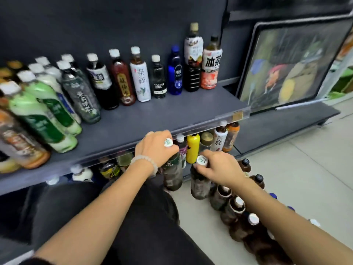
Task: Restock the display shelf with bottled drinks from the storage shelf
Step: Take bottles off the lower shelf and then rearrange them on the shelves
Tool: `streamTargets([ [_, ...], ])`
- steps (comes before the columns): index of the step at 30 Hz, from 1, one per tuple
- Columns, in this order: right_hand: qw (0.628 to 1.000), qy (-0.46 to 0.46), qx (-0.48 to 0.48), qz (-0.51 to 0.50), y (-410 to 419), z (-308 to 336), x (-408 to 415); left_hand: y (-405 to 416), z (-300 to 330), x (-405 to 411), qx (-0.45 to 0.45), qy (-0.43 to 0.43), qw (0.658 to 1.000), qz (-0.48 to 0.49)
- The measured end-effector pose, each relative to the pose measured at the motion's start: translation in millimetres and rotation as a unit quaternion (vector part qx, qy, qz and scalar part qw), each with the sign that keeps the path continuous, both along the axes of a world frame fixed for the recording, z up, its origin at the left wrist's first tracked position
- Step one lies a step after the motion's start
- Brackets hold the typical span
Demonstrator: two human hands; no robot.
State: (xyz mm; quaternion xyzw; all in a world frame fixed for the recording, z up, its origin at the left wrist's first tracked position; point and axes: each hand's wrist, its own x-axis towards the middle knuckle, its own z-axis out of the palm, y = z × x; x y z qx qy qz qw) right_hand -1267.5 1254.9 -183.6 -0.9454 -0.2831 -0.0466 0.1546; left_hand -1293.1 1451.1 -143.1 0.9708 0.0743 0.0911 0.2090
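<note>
My left hand [155,145] grips the neck of a dark bottle with a white cap [172,173], held just below the front edge of the grey shelf [152,113]. A second dark bottle with a white cap [199,185] is in my right hand [219,169], which grips it by the top. Both bottles hang or stand over the pale floor in front of the lower shelf. More dark bottles [235,209] stand in a row on the floor under my right forearm.
The grey shelf carries a row of assorted bottles [140,77] along its back and green-labelled ones [45,115] at the left. Under it stand a yellow bottle [193,148] and others. A framed picture [286,67] leans at the right. My dark-trousered knee [145,217] is below.
</note>
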Motion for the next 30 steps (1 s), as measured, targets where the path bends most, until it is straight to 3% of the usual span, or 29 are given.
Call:
streamTargets([
  [7,0.993,-0.024,0.113,0.011,42.2,104.4,21.2,50.8,105.2,-15.8,-0.016,-0.079,0.996,0.039],
  [13,0.984,-0.017,0.169,0.061,99.9,160.0,47.9,112.2,160.6,-13.2,0.03,-0.084,0.993,0.076],
  [20,0.979,0.008,0.167,0.119,178.2,179.1,82.0,181.3,184.1,7.6,0.082,-0.024,0.989,0.118],
  [30,0.961,0.085,0.191,0.181,277.3,159.1,117.6,267.9,166.3,57.2,0.125,0.058,0.979,0.153],
])
